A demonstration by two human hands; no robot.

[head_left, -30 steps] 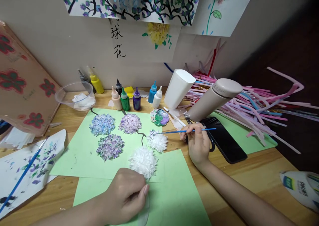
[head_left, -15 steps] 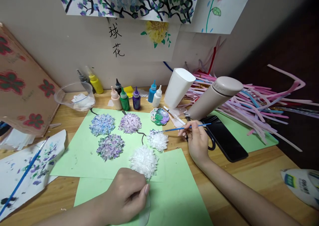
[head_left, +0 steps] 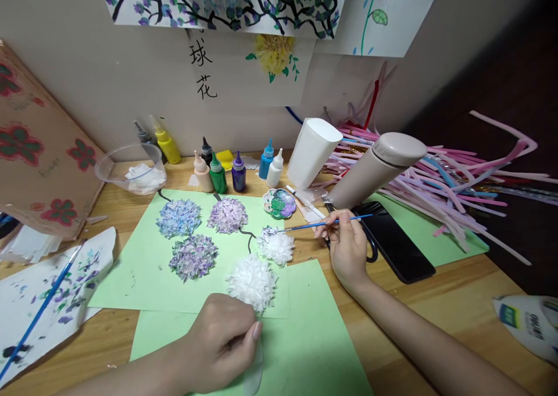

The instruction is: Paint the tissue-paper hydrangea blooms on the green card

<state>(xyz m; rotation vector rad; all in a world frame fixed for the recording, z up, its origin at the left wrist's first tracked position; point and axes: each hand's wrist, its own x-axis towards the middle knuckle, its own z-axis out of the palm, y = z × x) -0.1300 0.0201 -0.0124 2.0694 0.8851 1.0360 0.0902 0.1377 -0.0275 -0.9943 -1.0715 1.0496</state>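
Blue, thin paintbrush (head_left: 325, 224) was pinched between the closed fingers of the right hand (head_left: 346, 248), its tip touching the smaller white tissue flower (head_left: 276, 246) on green paper (head_left: 131, 274). The left hand (head_left: 222, 341) was curled, thumb and fingers gripping a pale sheet (head_left: 254, 374) just below the larger white tissue flower (head_left: 251, 281). A paint palette (head_left: 279, 204) sat near the brush tip.

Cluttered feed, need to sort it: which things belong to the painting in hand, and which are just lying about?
In use: right hand, thin brush, smaller white flower, palette, left hand, pale scrap, green sheet.
Lying about: paint bottles, flask, phone, pipe cleaners, bowl.
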